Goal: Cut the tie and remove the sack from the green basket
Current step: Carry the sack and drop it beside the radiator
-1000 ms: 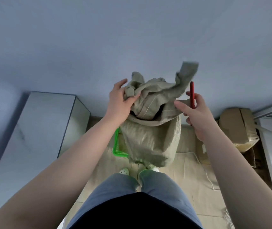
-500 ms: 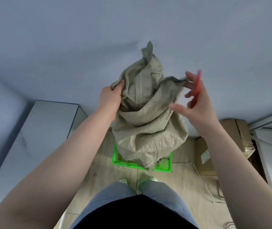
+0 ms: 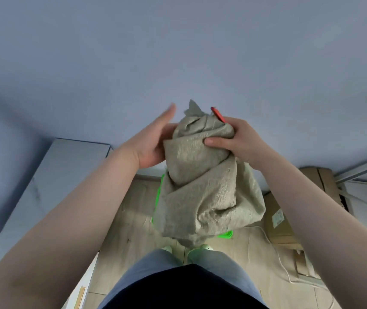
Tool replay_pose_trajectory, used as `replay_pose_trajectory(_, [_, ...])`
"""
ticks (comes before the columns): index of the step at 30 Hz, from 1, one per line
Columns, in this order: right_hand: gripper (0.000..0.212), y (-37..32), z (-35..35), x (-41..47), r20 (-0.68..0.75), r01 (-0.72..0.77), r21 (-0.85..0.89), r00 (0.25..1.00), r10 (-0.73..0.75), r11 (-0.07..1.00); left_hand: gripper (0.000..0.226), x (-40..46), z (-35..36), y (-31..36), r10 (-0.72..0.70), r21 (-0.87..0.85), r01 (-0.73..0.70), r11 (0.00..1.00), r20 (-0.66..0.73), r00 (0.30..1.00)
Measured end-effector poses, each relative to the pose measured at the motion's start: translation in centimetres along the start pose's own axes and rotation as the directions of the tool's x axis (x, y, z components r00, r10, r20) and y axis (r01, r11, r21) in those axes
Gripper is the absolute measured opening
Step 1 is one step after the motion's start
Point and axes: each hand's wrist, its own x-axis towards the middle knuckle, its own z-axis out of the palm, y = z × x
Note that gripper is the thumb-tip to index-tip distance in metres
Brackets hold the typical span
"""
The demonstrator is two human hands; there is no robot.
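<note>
A grey-green woven sack (image 3: pixel 202 186) hangs bunched in the air in front of me, above the floor. My right hand (image 3: pixel 238 141) grips its gathered top, thumb pressed into the cloth, and also holds a red cutter (image 3: pixel 218 114) that sticks up behind the sack. My left hand (image 3: pixel 153 141) is at the sack's left side with fingers straight, the palm against the cloth. The green basket (image 3: pixel 158 197) stands on the floor below, mostly hidden by the sack; only its left rim and a front corner show. No tie is visible.
A grey cabinet (image 3: pixel 51 181) stands to the left against the wall. Cardboard boxes (image 3: pixel 320 186) sit at the right, with a white cable (image 3: pixel 273 248) on the wooden floor. My feet in pale shoes (image 3: pixel 200 247) are just before the basket.
The sack has been gathered into a tighter bundle. My right hand moved in and closed on its top with the cutter. My left hand let go of the cloth and opened flat beside it.
</note>
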Motion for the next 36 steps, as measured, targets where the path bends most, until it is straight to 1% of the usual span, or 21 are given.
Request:
replay_pose_trajectory(1, [0.028,0.3,0.1,-0.2,-0.082,-0.026,0.046,0.996,0.029,0.999,0.065,0.0,-0.6,-0.6,0.08,-0.034,-0.081,0.996,-0.028,0.996])
replay_pose_trajectory(2, [0.018,0.5,0.3,-0.4,-0.154,-0.053,0.079,0.986,0.065,0.995,0.071,0.1,-0.8,-1.2,0.155,0.024,-0.154,0.988,-0.043,0.987])
replay_pose_trajectory(4, [0.01,0.5,0.6,-0.7,-0.235,-0.093,0.085,0.966,0.111,0.992,0.072,0.1,-0.5,-2.2,0.277,0.276,-0.252,0.928,-0.058,0.959])
replay_pose_trajectory(7, [0.021,0.4,0.9,-1.0,-0.202,-0.081,0.084,0.974,0.097,0.993,0.031,0.3,0.7,-2.0,0.45,0.47,-0.324,0.821,-0.183,0.874])
replay_pose_trajectory(9, [0.036,0.5,0.1,-1.4,-0.207,-0.061,0.126,0.975,0.087,0.99,0.019,0.3,0.5,-1.2,0.526,0.519,-0.336,0.786,-0.276,0.804])
replay_pose_trajectory(10, [0.039,0.6,-0.5,-1.5,-0.259,-0.05,0.102,0.963,0.075,0.994,0.016,0.2,0.1,-0.9,0.54,0.52,-0.331,0.788,-0.322,0.778])
replay_pose_trajectory(12, [0.047,1.5,-2.4,-1.6,-0.419,-0.071,-0.026,0.906,0.053,0.997,0.011,-0.2,-0.8,-0.4,0.528,0.458,-0.341,0.821,-0.38,0.759])
replay_pose_trajectory(13, [0.055,1.7,-3.2,-1.6,-0.471,-0.092,-0.038,0.88,0.064,0.995,0.012,-0.4,-1.1,-0.2,0.521,0.413,-0.364,0.835,-0.376,0.767])
replay_pose_trajectory(14, [0.067,1.8,-3.8,-1.7,-0.478,-0.1,-0.004,0.874,0.086,0.995,0.016,-0.6,-1.3,-0.1,0.515,0.373,-0.387,0.843,-0.352,0.782])
replay_pose_trajectory(16, [0.088,1.5,-4.0,-1.8,-0.344,-0.06,0.155,0.932,0.111,0.986,0.023,-0.7,-1.2,0.2,0.499,0.331,-0.406,0.852,-0.277,0.821])
replay_pose_trajectory(18, [0.079,1.3,-3.4,-1.5,-0.161,-0.066,0.255,0.981,0.11,0.965,0.023,-0.6,-0.9,0.4,0.488,0.337,-0.407,0.849,-0.205,0.849])
replay_pose_trajectory(19, [0.07,1.3,-3.0,-1.4,-0.134,-0.073,0.287,0.984,0.115,0.955,0.024,-0.6,-0.8,0.7,0.492,0.346,-0.411,0.843,-0.189,0.85])
replay_pose_trajectory(22, [0.049,1.2,-3.6,-1.2,-0.329,-0.029,0.339,0.933,0.148,0.94,0.028,-0.7,-2.4,2.1,0.565,0.387,-0.453,0.804,-0.257,0.784])
replay_pose_trajectory(24, [0.034,1.1,-4.8,-1.5,-0.356,0.013,0.367,0.926,0.128,0.93,0.031,-0.9,-3.9,2.9,0.573,0.395,-0.453,0.799,-0.274,0.772])
replay_pose_trajectory(27, [0.043,0.6,-5.9,-1.9,-0.247,0.006,0.454,0.962,0.119,0.891,0.04,-0.9,-4.7,3.2,0.549,0.341,-0.465,0.817,-0.212,0.808])
replay_pose_trajectory(29, [0.053,0.2,-6.3,-1.6,-0.155,-0.016,0.526,0.981,0.115,0.85,0.058,-0.7,-4.7,3.4,0.502,0.243,-0.457,0.855,-0.175,0.847])
replay_pose_trajectory(31, [0.057,0.4,-6.2,-1.4,-0.063,-0.098,0.536,0.986,0.155,0.839,0.08,-0.7,-4.4,3.5,0.392,0.16,-0.373,0.914,-0.111,0.913])
replay_pose_trajectory(32, [0.055,0.3,-6.0,-1.3,-0.061,-0.115,0.548,0.982,0.177,0.829,0.083,-0.7,-4.1,3.6,0.334,0.139,-0.32,0.937,-0.093,0.938])
replay_pose_trajectory(34, [0.045,0.1,-5.6,-0.5,-0.17,-0.123,0.583,0.948,0.269,0.803,0.068,-0.7,-3.4,3.8,0.265,0.124,-0.251,0.96,-0.113,0.958])
replay_pose_trajectory(35, [0.04,-0.3,-5.3,-0.2,-0.271,-0.13,0.58,0.9,0.341,0.804,0.051,-0.6,-3.0,4.0,0.266,0.132,-0.247,0.96,-0.156,0.951])
replay_pose_trajectory(36, [0.038,-0.7,-5.0,-0.1,-0.394,-0.14,0.562,0.822,0.412,0.815,0.037,-0.5,-2.7,4.1,0.271,0.156,-0.241,0.958,-0.22,0.937])
